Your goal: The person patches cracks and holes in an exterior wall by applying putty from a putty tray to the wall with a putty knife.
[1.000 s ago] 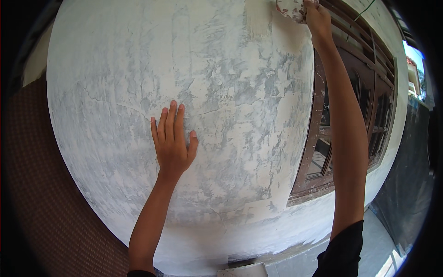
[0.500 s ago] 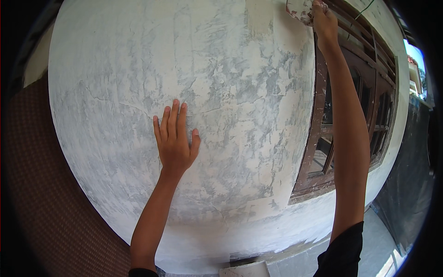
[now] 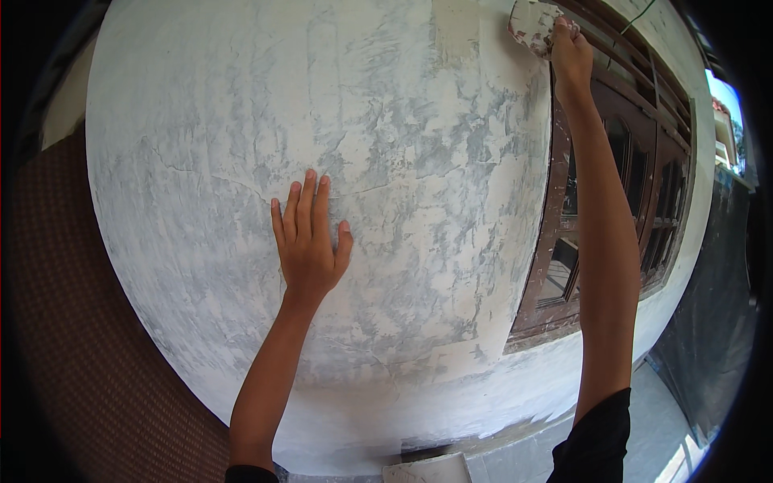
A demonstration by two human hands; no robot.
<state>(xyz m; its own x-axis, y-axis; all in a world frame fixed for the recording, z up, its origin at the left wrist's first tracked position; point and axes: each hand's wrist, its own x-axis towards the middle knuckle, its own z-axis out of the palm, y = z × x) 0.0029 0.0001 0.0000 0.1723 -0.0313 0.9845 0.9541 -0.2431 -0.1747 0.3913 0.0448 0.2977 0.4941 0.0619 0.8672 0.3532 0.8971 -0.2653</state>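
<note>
My left hand (image 3: 310, 253) lies flat against a white and grey patchy wall (image 3: 419, 266), its fingers stretched out and the thumb apart. High up at the right, my right hand (image 3: 571, 52) grips a putty scraper (image 3: 532, 26). The scraper's broad face is smeared with white filler and reddish-brown marks, and it is held at the wall by the upper corner of the window frame. My fingers cover its handle. Thin cracks and uneven pale patches run across the wall between my two hands.
A brown wooden window (image 3: 620, 153) with glass panes is set in the wall behind my right forearm. A brown woven-looking surface (image 3: 105, 322) borders the wall at left. Down below sits a pale flat-topped object (image 3: 427, 471). A dark sheet (image 3: 700, 322) stands at far right.
My right hand and the scraper have shifted slightly down and to the right. The left hand keeps its place on the wall, apart from a tiny shift in the view.
</note>
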